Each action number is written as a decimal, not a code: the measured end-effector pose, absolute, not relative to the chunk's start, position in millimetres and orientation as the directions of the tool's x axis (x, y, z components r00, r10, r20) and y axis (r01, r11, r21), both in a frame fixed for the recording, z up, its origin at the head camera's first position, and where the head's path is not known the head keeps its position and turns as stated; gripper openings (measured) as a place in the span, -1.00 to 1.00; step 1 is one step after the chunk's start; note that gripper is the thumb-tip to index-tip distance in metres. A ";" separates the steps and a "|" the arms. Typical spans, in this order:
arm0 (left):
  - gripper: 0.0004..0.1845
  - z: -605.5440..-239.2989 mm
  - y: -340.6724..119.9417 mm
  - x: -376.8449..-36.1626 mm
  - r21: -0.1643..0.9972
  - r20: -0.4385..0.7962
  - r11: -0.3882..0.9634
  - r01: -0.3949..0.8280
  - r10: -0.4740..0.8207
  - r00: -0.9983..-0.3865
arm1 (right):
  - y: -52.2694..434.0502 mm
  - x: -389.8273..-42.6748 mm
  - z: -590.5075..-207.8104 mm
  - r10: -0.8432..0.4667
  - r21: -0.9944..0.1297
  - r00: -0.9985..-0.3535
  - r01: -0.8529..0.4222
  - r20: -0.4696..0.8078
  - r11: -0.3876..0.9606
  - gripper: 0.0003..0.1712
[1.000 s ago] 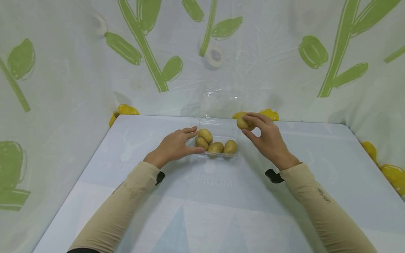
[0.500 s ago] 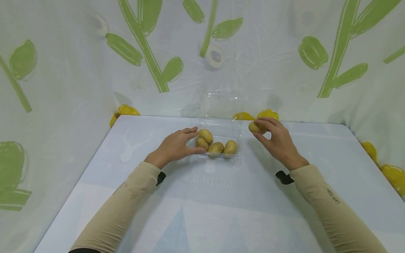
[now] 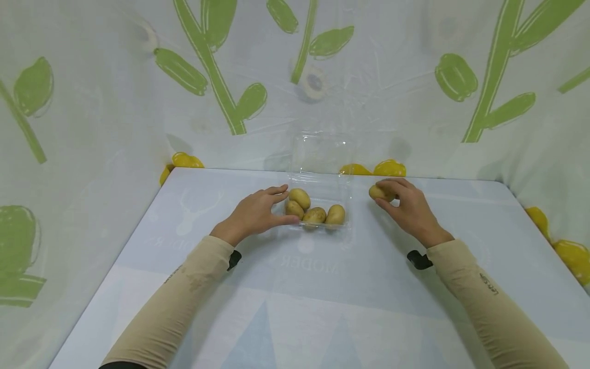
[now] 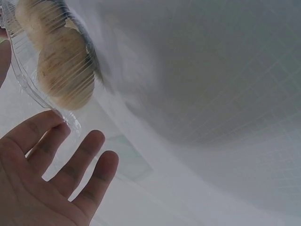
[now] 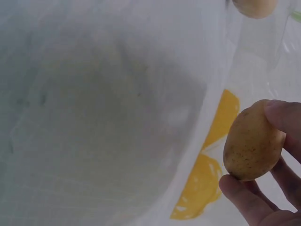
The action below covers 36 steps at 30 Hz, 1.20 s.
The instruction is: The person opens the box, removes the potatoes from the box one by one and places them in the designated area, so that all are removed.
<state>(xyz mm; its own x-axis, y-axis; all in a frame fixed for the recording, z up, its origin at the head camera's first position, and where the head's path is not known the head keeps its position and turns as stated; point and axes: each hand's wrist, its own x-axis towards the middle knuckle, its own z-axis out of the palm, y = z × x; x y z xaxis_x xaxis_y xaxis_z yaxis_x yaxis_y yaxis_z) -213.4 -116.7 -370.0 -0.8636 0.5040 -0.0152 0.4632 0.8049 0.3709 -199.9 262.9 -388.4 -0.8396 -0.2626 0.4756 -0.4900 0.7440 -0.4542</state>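
Since a second ago, the potato has been carried away from the clear plastic tray and lowered to the right of it, close to the tabletop; the left hand has not been shifted at all.

Nearest the person, two beige sleeves are stretched forward over the pale printed tabletop. The left hand is laid with its fingers straight and relaxed against the left side of the tray, which is steadied but not clasped; in the left wrist view the fingertips are seen just at the tray's ribbed rim, with potatoes showing through the plastic. The right hand is curled round the single potato, which is pinched between thumb and fingertips, as the right wrist view shows plainly.

Just right of the left hand, four potatoes are left lying in the tray, touching one another. The held potato is kept well apart from them, outside the tray's right wall.

For the step to be done well, the potato should probably be lowered until it is borne by the tabletop before the pinch is loosened, since a rounded thing may roll if it is dropped. A spot clear of the tray wall is best chosen, so that the light tray is not knocked. The steadying touch of the left hand is best kept light and flat.

Beyond both hands, the tray's open lid is stood upright against the leaf-printed backdrop.
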 end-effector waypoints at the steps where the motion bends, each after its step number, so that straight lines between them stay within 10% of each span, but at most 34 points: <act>1: -0.03 -370.1 -116.5 -213.7 0.369 -0.015 0.805 0.464 0.504 -0.863 | 263.8 -200.2 -389.0 -0.262 -0.460 -0.847 -0.482 0.462 0.745 -0.54; 36: -0.01 -372.9 -117.2 -215.5 0.365 -0.009 0.807 0.464 0.501 -0.865 | 274.7 -206.6 -394.6 -0.270 -0.446 -0.925 -0.367 0.266 0.817 -0.56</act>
